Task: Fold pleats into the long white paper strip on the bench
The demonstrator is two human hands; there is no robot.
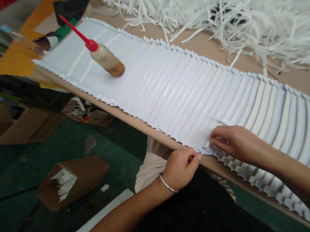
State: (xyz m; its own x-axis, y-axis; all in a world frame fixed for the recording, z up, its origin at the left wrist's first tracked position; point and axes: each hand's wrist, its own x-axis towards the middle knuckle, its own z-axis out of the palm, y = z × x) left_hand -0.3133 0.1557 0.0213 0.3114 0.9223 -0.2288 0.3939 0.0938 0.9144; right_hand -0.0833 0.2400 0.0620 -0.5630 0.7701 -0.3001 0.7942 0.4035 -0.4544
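Overlapping white paper sheets (156,82) lie fanned along the table, each edge staggered beside its neighbour. At the near edge, my left hand (181,166), with a bracelet at the wrist, is closed in a pinch at a corner of one white sheet. Just right of it, my right hand (232,141) is closed, with thumb and forefinger pinching a small white paper strip (207,144) over the sheets. To the right of this hand the sheets (275,111) curl up in raised folds. A squeeze bottle (107,59) with a red nozzle and brown liquid stands on the sheets at the left.
A heap of white paper strips (251,31) covers the table's (199,39) far side. On the green floor sits an open cardboard box (88,174) holding white paper; other boxes (28,124) stand at the left. A clear plastic bottle (24,42) lies at the upper left.
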